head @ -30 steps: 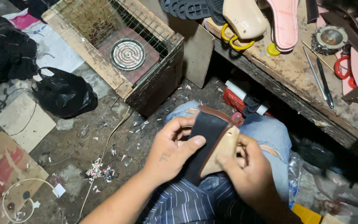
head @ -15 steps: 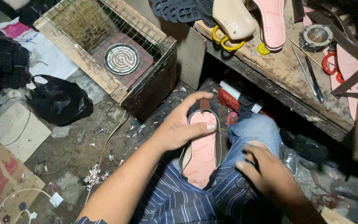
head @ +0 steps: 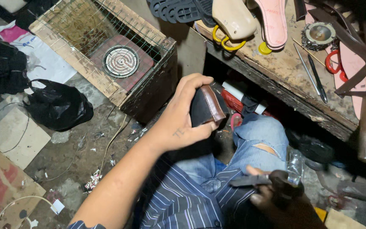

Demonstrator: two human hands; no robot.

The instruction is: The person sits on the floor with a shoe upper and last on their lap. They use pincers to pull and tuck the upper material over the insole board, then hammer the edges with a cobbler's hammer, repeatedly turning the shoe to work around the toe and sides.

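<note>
My left hand (head: 182, 118) grips a dark shoe sole (head: 205, 107) with a brown edge, held on its side above my knee in torn blue jeans (head: 259, 135). A bit of pink shows below the sole. Low at the right, my right hand (head: 276, 196) is closed around a dark-handled tool (head: 257, 181) whose flat dark end points left over my striped shirt. The two hands are apart, the right one well below the sole.
A wood-and-wire box with a round coil heater (head: 121, 62) stands at the left. The workbench (head: 284, 80) at the right carries soles, a shoe last, pink insoles, yellow and red scissors, a tape roll. A black bag (head: 58, 109) and cardboard lie on the dirty floor.
The sole lay flat on my lap, pink side up; now my left hand holds it lifted and turned on edge. My right hand left the sole and holds a dark tool.
</note>
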